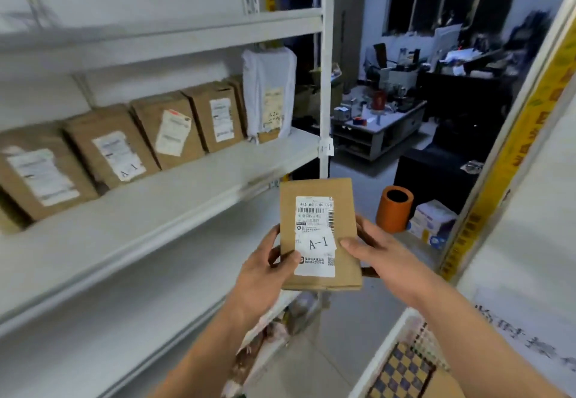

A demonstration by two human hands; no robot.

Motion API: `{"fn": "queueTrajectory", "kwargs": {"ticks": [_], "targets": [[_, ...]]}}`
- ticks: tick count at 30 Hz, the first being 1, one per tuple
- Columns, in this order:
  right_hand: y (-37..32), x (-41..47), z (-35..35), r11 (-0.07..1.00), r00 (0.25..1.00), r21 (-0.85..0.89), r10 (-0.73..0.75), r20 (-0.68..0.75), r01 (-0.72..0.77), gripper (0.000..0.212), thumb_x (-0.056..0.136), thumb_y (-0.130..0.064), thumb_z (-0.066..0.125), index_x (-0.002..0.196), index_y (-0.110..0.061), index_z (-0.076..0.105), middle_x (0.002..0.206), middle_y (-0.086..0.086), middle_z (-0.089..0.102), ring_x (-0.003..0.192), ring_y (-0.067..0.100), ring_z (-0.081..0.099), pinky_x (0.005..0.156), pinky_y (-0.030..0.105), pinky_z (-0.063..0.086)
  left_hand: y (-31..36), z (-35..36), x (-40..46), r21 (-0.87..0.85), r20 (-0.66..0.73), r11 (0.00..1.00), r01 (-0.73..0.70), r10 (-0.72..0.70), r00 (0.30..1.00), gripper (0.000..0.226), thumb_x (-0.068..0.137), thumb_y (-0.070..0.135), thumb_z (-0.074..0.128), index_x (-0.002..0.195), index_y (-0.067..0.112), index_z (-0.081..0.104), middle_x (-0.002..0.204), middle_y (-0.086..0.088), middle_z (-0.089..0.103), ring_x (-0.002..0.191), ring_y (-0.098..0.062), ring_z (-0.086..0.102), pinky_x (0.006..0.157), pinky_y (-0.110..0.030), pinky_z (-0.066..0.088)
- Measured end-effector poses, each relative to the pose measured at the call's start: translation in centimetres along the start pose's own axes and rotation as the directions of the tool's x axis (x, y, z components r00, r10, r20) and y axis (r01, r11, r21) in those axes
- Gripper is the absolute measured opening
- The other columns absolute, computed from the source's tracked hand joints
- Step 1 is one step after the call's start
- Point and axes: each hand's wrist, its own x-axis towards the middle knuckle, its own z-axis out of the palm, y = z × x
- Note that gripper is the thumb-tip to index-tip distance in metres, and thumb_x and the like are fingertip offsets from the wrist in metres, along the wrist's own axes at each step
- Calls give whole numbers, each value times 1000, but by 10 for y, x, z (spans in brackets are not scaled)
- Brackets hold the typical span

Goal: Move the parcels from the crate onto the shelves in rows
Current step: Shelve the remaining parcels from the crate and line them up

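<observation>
Beside the shelf (pixel 174 179) of leaning boxes (pixel 168 131), both hands (pixel 314 260) gripping a labelled parcel (pixel 343 210); orange bin (pixel 394 209) beyond.

dim room, motion-blurred shelves (pixel 156 179), wide-angle bending at edges.

Leftmost shelf parcel (pixel 34 173): cut off by the left edge; label print is blurred.
Held cardboard parcel (pixel 321 235): underside hidden; small label print unreadable.
Crate (pixel 402 363): cut by the bottom edge.
Desk clutter (pixel 389 98): too dim to be identified.
</observation>
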Motion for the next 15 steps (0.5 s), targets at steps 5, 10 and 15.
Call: {"fn": "queueTrajectory", "kwargs": {"ticks": [5, 10, 15], "targets": [[-50, 57, 56, 995, 990, -98, 10, 143, 4, 81, 90, -38, 81, 150, -68, 35, 148, -25, 59, 131, 8, 63, 115, 48, 47, 13, -89, 13, 44, -86, 991, -127, 131, 988, 53, 105, 25, 63, 138, 63, 46, 124, 27, 72, 117, 5, 66, 107, -27, 50], [-85, 115, 124, 988, 980, -94, -104, 171, 121, 79, 95, -30, 77, 152, -63, 34, 147, -22, 59, 134, 5, 58, 115, 40, 48, 23, -172, 40, 165, -157, 964, -208, 234, 959, 66, 105, 21, 61, 139, 69, 33, 135, 22, 66, 118, 12, 61, 103, -14, 47], [-101, 167, 166, 975, 976, -87, -199, 85, 206, 77, 99, -18, 73, 158, -52, 37, 146, -12, 61, 135, 13, 60, 111, 44, 54, 32, -225, 83, 259, -196, 940, -223, 278, 940, 77, 104, 20, 63, 159, 52, 21, 146, 19, 55, 130, -5, 58, 107, -22, 46]]}}
